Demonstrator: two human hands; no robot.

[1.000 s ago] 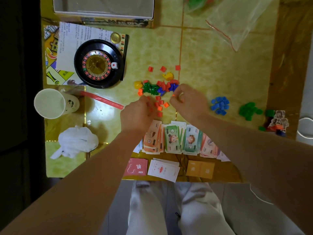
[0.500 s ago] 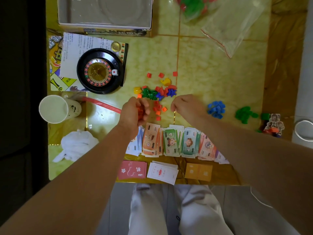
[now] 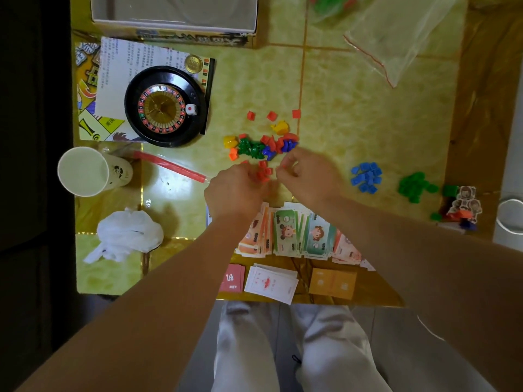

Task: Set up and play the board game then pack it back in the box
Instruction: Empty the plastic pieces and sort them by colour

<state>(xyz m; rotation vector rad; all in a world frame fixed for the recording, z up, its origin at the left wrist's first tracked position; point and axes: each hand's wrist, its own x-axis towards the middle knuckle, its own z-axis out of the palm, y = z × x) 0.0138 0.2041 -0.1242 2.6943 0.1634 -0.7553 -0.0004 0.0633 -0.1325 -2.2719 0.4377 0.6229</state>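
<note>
We've drawn hands together round red pieces (image 3: 263, 171): L hand (image 3: 237, 190) curled (can't tell if holding), R hand (image 3: 308, 176) pinches one; mixed pile (image 3: 263, 145) beyond.

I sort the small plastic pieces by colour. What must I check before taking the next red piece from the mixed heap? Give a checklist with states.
1. Red cluster lies between the hands: ok.
2. Three stray red pieces gathered: not ok, they lie beyond the mixed heap.
3. Mixed heap sorted: not ok, four colours.
4. Blue pile one colour only: ok.
5. Right hand free: not ok, it pinches a red piece.
6. Left hand empty: cannot tell.
</note>
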